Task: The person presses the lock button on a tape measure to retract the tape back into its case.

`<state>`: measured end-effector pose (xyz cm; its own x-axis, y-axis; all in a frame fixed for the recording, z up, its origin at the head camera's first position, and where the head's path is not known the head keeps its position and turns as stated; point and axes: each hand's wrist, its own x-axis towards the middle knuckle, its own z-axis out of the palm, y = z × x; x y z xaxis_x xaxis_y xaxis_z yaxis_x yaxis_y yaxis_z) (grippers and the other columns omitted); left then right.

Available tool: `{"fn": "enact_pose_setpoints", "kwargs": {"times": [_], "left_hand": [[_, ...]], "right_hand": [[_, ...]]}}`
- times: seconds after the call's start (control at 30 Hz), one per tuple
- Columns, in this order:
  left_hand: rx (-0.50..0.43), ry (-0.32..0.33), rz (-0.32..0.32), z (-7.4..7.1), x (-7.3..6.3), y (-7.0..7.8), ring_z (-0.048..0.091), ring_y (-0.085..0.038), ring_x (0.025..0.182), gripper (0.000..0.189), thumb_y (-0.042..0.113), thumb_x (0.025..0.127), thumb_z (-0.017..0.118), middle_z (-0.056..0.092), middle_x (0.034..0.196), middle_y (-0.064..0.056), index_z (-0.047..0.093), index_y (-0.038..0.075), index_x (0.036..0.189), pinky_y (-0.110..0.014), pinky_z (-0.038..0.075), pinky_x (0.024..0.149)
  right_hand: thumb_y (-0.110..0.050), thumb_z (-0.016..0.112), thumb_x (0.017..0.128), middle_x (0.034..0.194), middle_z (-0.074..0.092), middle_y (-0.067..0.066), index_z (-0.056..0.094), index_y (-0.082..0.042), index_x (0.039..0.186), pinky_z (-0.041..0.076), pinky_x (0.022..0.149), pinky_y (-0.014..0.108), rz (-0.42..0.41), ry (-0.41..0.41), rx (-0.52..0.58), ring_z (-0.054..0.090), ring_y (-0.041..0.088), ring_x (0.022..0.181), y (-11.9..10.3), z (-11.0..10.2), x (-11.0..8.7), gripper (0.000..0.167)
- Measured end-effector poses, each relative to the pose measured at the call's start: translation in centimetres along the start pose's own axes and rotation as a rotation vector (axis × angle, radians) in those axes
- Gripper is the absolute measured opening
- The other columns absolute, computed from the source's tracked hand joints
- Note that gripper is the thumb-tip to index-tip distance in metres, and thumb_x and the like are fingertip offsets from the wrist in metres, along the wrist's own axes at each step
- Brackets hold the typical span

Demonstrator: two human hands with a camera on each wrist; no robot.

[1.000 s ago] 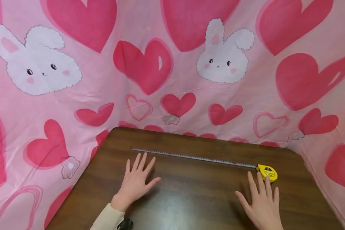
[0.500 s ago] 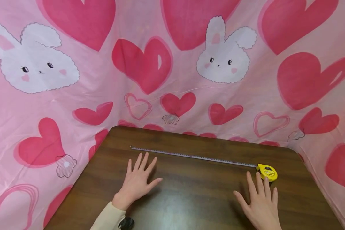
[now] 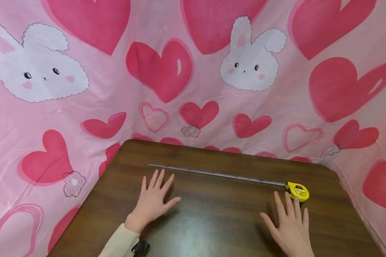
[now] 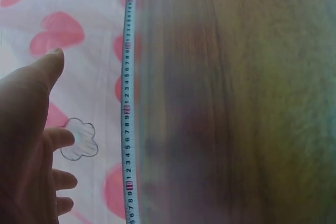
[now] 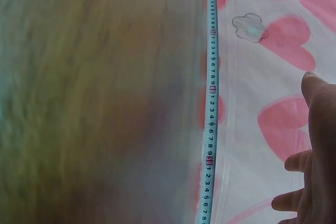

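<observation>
A yellow tape measure lies at the right of the brown table, its blade drawn out leftward to a small end hook near the far left. My left hand has its fingers spread, just nearer to me than the hook end of the blade, and holds nothing. Near the yellow case is my right hand, also with spread fingers; its fingertips overlap the case's near edge in the head view, and I cannot tell whether they touch. Both wrist views show the numbered blade running beside each hand, with fingers apart from it.
The dark wooden table has rounded far corners. Pink cloth with hearts and rabbit faces hangs close behind it and along its sides. A black item sits at the left wrist, below a cream sleeve.
The head view has shifted slightly. Both hands keep their spread pose, the right one drifting a little to the left; the tape measure stays put with its blade out.
</observation>
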<state>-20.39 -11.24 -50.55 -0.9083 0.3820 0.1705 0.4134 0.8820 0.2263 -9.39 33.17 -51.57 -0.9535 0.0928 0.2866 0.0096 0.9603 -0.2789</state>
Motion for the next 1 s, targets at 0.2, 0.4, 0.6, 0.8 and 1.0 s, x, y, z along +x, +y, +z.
{"fn": "enact_pose_setpoints", "kwargs": {"times": [0.2,0.4,0.6,0.8,1.0], "left_hand": [[-0.016,0.068,0.012,-0.1,0.4,-0.8,0.043,-0.044,0.144,0.067,0.055,0.096,0.068,0.052,0.153,-0.021,0.059,0.013,0.147,-0.075,0.026,0.113],[-0.057,0.077,-0.02,-0.4,1.1,-2.0,0.068,-0.036,0.108,0.038,0.035,0.097,0.074,0.072,0.119,-0.015,0.073,0.007,0.121,-0.06,0.052,0.091],[-0.085,0.047,-0.061,-0.8,2.0,-3.8,0.069,-0.037,0.107,0.038,0.031,0.096,0.075,0.072,0.12,-0.018,0.072,0.005,0.123,-0.058,0.057,0.087],[-0.159,0.124,-0.122,-0.4,3.4,-6.1,0.066,-0.041,0.11,0.042,0.025,0.096,0.075,0.066,0.126,-0.022,0.065,0.003,0.132,-0.062,0.057,0.085],[-0.291,0.205,-0.221,0.0,4.3,-8.5,0.064,-0.039,0.096,0.034,0.013,0.097,0.072,0.063,0.113,-0.022,0.059,0.003,0.126,-0.058,0.056,0.08]], "right_hand": [[-0.045,0.076,0.093,0.138,0.052,0.034,0.054,-0.002,0.144,0.028,0.103,0.08,-0.089,0.087,0.046,0.042,0.061,0.13,0.5,-0.2,0.8,0.07],[-0.023,0.082,0.087,0.113,0.068,0.025,0.069,0.004,0.121,0.047,0.077,0.069,-0.171,0.147,0.029,0.063,0.046,0.102,1.4,-1.0,1.5,0.045],[-0.02,0.082,0.087,0.106,0.07,0.025,0.072,0.004,0.115,0.049,0.073,0.068,-0.162,0.104,0.0,0.066,0.046,0.094,3.0,-1.9,2.5,0.038],[-0.015,0.083,0.084,0.103,0.07,0.028,0.073,0.004,0.109,0.05,0.071,0.068,-0.182,0.157,0.007,0.067,0.049,0.09,4.5,-2.2,3.6,0.032],[-0.013,0.082,0.085,0.105,0.067,0.033,0.07,0.007,0.11,0.049,0.074,0.07,-0.177,0.153,0.008,0.064,0.054,0.089,6.2,-2.4,4.8,0.035]]}}
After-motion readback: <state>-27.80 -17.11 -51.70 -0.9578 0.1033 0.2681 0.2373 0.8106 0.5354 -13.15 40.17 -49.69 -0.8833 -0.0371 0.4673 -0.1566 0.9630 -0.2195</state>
